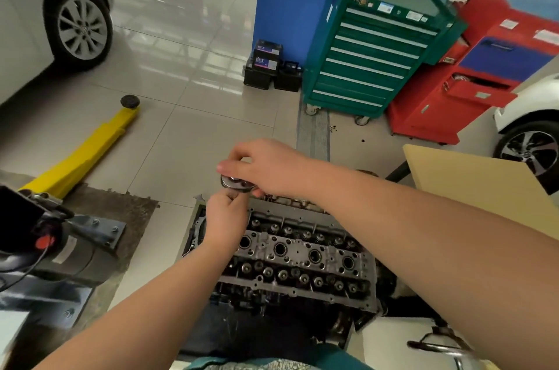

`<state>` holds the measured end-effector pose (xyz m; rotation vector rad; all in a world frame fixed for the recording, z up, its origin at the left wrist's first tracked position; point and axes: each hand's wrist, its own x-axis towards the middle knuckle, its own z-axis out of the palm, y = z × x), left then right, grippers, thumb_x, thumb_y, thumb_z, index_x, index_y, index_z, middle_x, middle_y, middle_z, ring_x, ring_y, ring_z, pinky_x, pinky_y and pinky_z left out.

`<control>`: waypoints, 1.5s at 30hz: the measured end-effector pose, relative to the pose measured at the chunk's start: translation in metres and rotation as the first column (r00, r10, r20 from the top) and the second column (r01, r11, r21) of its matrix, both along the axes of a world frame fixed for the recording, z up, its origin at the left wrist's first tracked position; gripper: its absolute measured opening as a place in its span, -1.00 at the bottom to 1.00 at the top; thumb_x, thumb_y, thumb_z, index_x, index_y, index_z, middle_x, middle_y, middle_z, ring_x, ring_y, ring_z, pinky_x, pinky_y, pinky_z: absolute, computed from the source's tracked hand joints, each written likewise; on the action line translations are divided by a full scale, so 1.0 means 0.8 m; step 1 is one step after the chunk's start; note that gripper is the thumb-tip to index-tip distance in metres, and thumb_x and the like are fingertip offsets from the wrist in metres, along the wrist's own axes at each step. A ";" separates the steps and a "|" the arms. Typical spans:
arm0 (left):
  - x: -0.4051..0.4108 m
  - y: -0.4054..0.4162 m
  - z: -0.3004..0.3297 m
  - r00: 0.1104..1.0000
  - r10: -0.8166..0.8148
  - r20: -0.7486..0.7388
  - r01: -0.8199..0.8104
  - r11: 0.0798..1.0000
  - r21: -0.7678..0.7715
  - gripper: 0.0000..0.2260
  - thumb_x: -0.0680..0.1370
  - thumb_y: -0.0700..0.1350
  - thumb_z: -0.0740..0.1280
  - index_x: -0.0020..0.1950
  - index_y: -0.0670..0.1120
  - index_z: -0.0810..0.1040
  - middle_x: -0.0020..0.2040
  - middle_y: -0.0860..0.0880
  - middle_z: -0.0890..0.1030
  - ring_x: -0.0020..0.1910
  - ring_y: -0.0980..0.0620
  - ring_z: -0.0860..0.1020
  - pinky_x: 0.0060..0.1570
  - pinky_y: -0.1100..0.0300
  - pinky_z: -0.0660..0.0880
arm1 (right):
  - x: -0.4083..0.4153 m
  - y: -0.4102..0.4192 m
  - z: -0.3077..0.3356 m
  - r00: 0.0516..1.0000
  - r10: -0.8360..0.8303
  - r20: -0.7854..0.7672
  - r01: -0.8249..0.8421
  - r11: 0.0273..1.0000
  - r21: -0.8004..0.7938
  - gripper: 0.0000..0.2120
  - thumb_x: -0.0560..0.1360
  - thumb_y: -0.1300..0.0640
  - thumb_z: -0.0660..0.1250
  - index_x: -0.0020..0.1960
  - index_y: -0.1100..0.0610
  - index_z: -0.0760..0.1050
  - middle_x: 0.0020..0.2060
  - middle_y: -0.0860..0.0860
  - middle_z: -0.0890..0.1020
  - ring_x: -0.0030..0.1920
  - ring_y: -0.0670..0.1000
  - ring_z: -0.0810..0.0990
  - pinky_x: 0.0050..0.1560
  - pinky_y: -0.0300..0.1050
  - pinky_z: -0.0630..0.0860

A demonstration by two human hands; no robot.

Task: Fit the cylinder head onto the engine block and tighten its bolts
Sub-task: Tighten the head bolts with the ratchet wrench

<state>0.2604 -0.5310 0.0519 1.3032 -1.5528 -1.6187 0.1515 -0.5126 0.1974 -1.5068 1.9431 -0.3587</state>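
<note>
Both hands close their grip on one ratchet head (pixel 237 182) above the far-left corner of the cylinder head (pixel 299 254): right hand (pixel 266 168) pinching from above, left hand (pixel 225 215) curled beneath, seemingly on the stem. Seated on the block, the single casting shows four central wells. It looks heavy, rigid and oily; lift it by its ends.

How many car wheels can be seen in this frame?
2. One grey alloy wheel at the upper left on the silver car; one dark alloy wheel at the right edge on the white car, partly cut off by cardboard. Others may be out of view.
</note>
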 end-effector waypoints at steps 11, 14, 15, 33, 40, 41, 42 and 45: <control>-0.032 0.024 0.050 0.934 -0.311 0.176 0.350 0.895 -0.275 -0.57 0.61 0.08 0.32 -0.45 0.10 0.31 -0.55 0.11 0.30 -0.55 0.14 0.22 -0.55 0.26 0.17 | -0.069 0.133 0.045 0.782 -0.196 0.592 0.257 0.966 -0.020 -0.81 0.61 -0.11 0.36 0.12 -0.04 0.63 -0.38 0.05 0.60 -0.49 -0.04 0.41 -0.50 -0.18 0.29; -0.054 0.049 0.048 0.918 -0.328 0.224 0.377 0.899 -0.224 -0.50 0.65 0.08 0.34 -0.45 0.06 0.29 -0.55 0.11 0.29 -0.52 0.10 0.23 -0.42 0.15 0.19 | -0.102 0.189 0.038 0.618 -0.266 0.740 0.418 0.908 -0.023 -0.77 0.55 -0.18 0.39 0.11 -0.09 0.63 -0.31 0.15 0.59 -0.45 0.00 0.40 -0.49 -0.15 0.30; -0.064 0.058 0.046 0.918 -0.337 0.209 0.375 0.909 -0.180 -0.51 0.65 0.08 0.35 -0.43 0.04 0.27 -0.53 0.11 0.29 -0.51 0.09 0.24 -0.37 0.14 0.20 | -0.113 0.211 0.034 0.573 -0.293 0.766 0.490 0.871 -0.033 -0.76 0.54 -0.21 0.40 0.11 -0.12 0.63 -0.29 0.14 0.61 -0.44 0.00 0.42 -0.47 -0.15 0.33; -0.200 0.293 0.002 0.837 -0.547 -0.005 0.482 0.731 0.483 -0.73 0.67 0.01 0.36 -0.15 -0.08 0.46 -0.37 -0.08 0.42 -0.40 -0.06 0.42 -0.24 -0.03 0.35 | -0.259 0.783 -0.260 0.298 -0.920 -0.255 0.954 0.281 0.100 -0.48 0.57 0.20 0.28 0.47 -0.16 0.46 0.23 0.06 0.66 0.15 0.13 0.64 0.11 -0.05 0.57; -0.217 0.328 0.007 0.830 -0.557 0.033 0.481 0.744 0.463 -0.79 0.69 -0.02 0.33 -0.05 -0.11 0.44 -0.35 -0.08 0.43 -0.39 -0.05 0.42 -0.22 -0.01 0.40 | -0.281 0.839 -0.342 0.365 -0.827 -0.428 0.931 0.322 0.172 -0.49 0.65 0.16 0.12 0.56 -0.18 0.31 0.22 0.03 0.50 0.09 0.07 0.57 -0.01 -0.09 0.44; -0.215 0.328 0.008 0.834 -0.550 0.040 0.475 0.753 0.455 -0.80 0.70 -0.03 0.33 -0.02 -0.12 0.44 -0.34 -0.08 0.44 -0.37 -0.05 0.43 -0.19 -0.03 0.42 | -0.283 0.843 -0.351 0.387 -0.811 -0.439 0.922 0.350 0.166 -0.47 0.65 0.16 0.13 0.57 -0.17 0.28 0.19 0.02 0.48 0.03 0.04 0.55 -0.08 -0.10 0.40; -0.213 0.327 0.008 0.835 -0.549 0.042 0.476 0.757 0.448 -0.81 0.70 -0.03 0.33 -0.01 -0.12 0.45 -0.33 -0.08 0.45 -0.36 -0.06 0.44 -0.16 -0.05 0.44 | -0.286 0.846 -0.359 0.393 -0.806 -0.442 0.919 0.362 0.158 -0.46 0.64 0.16 0.13 0.58 -0.17 0.26 0.15 0.00 0.46 -0.04 0.00 0.51 -0.13 -0.11 0.37; -0.205 0.324 0.008 0.833 -0.551 0.052 0.483 0.770 0.417 -0.79 0.68 0.00 0.34 -0.09 -0.09 0.53 -0.30 -0.10 0.46 -0.30 -0.10 0.45 -0.06 -0.12 0.43 | -0.300 0.847 -0.374 0.406 -0.755 -0.515 0.910 0.388 0.149 -0.40 0.60 0.17 0.13 0.59 -0.18 0.19 0.19 -0.01 0.43 -0.01 -0.03 0.41 -0.15 -0.08 0.37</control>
